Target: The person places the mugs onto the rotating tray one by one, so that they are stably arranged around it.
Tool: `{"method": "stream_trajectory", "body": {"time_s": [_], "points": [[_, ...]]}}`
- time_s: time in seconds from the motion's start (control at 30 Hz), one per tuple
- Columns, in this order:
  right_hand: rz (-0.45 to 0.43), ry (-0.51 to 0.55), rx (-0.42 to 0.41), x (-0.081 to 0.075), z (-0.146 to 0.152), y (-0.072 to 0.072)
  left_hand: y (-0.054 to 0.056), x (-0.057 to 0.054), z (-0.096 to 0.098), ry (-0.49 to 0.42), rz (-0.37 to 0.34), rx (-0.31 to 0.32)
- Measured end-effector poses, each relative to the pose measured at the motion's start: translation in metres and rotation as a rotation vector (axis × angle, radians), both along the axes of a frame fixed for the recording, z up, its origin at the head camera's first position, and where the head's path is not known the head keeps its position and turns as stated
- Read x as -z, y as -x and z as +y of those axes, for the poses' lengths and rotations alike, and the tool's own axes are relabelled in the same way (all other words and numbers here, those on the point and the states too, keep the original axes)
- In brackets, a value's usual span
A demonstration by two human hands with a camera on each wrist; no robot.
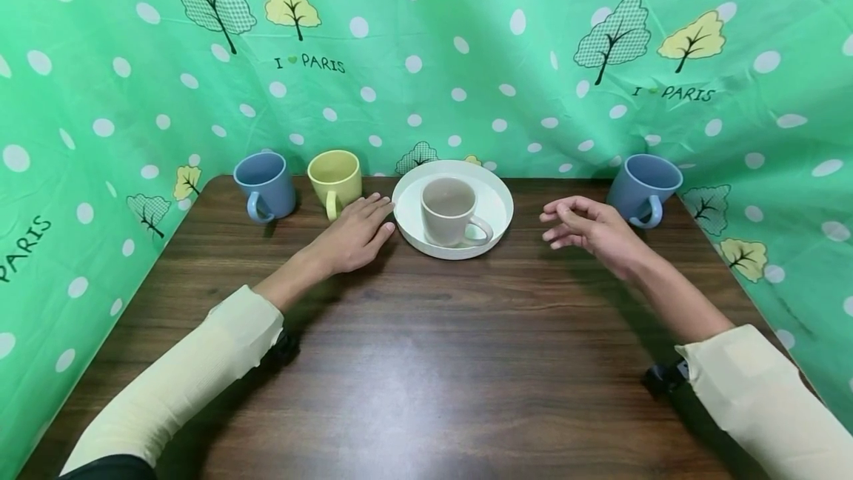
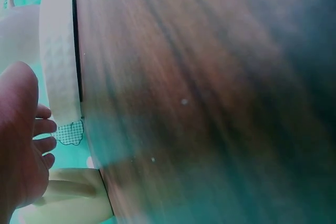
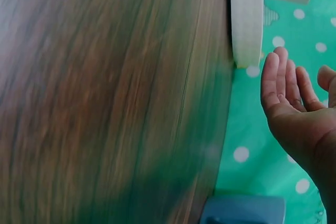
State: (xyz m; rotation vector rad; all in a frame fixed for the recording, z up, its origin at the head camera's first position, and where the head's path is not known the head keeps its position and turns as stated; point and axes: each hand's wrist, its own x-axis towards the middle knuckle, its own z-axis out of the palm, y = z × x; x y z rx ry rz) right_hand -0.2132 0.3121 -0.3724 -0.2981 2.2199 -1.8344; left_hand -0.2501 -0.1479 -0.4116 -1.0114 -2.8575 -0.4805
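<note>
A grey mug (image 1: 448,215) stands upright in a white round tray (image 1: 501,202) at the back middle of the table, its handle toward the right. My left hand (image 1: 360,234), fingers extended, reaches to the tray's left rim and holds nothing. Just behind that hand stands a yellow mug (image 1: 335,180), its handle facing me. My right hand (image 1: 586,228) hovers right of the tray with fingers loosely bent and nothing between them. Beside it, at the back right, is a blue mug (image 1: 643,187). In the right wrist view, the right fingers (image 3: 289,85) point toward the tray wall (image 3: 247,19).
Another blue mug (image 1: 265,185) stands at the back left of the dark wooden table (image 1: 453,361). A green dotted cloth (image 1: 413,43) hangs right behind the table's back edge and along both sides.
</note>
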Motion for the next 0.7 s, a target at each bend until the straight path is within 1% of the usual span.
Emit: {"method": "stream_trajectory", "body": {"time_s": [0.17,0.4,0.53,0.7], "points": [[-0.001,0.035,0.019,0.002,0.018,0.002,-0.004,0.0,-0.001,0.01,-0.002,-0.001],[-0.016,0.111,0.05,0.004,0.038,0.004,-0.011,0.0,-0.001,0.015,-0.004,0.011],[-0.021,0.122,0.072,0.005,0.047,0.004,-0.015,0.0,-0.001,0.018,-0.006,0.017],[-0.041,0.138,0.106,0.007,0.055,0.005,-0.021,0.001,-0.001,0.02,0.009,0.029]]}}
